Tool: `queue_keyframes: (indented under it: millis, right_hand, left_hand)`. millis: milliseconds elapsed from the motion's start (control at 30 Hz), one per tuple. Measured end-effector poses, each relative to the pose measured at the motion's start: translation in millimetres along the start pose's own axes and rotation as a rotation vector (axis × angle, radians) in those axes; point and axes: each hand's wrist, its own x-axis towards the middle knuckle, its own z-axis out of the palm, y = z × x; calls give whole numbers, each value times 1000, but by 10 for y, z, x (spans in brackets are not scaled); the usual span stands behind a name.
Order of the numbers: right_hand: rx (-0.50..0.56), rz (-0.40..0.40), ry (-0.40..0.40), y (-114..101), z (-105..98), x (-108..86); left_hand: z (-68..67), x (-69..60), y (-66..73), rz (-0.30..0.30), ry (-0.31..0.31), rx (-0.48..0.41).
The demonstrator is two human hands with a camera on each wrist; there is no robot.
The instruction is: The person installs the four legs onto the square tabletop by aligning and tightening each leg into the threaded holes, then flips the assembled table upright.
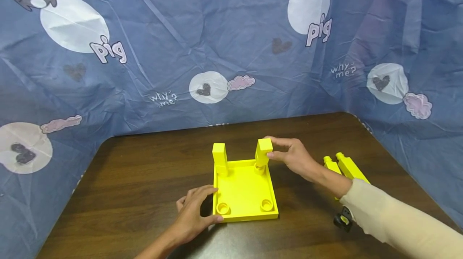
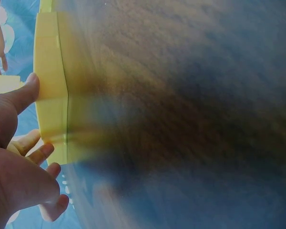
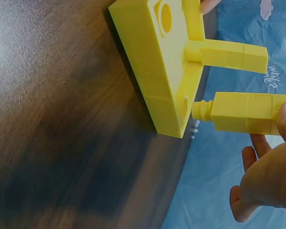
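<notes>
A yellow square tray (image 1: 246, 190) with raised edges lies on the table; round sockets show at its two near corners. One yellow leg (image 1: 220, 158) stands upright at its far left corner. My right hand (image 1: 298, 160) pinches a second yellow leg (image 1: 263, 150) by its upper end over the far right corner. In the right wrist view this leg (image 3: 245, 112) has its threaded end just off the corner socket. My left hand (image 1: 193, 215) holds the tray's left side, thumb at the near left corner, fingers along the edge; in the left wrist view the thumb touches the tray's side (image 2: 52, 81).
Two more yellow legs (image 1: 352, 168) lie on the brown table (image 1: 144, 178) at the right, partly behind my right forearm. A small black object (image 1: 343, 219) shows beside the right sleeve. A blue patterned cloth (image 1: 162, 50) hangs behind and beside the table.
</notes>
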Motion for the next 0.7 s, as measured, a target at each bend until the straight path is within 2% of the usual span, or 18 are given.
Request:
queue_keyframes:
  millis: [400, 567, 700]
  right_hand:
    - [42, 30, 7, 113, 84, 29]
    - [33, 41, 47, 175, 126, 68]
    - [-17, 52, 105, 208, 171, 83]
  left_hand:
    - [-1, 0, -5, -2, -1, 9]
    - [-3, 5, -12, -4, -5, 14]
    - [-2, 2, -16, 2, -6, 12]
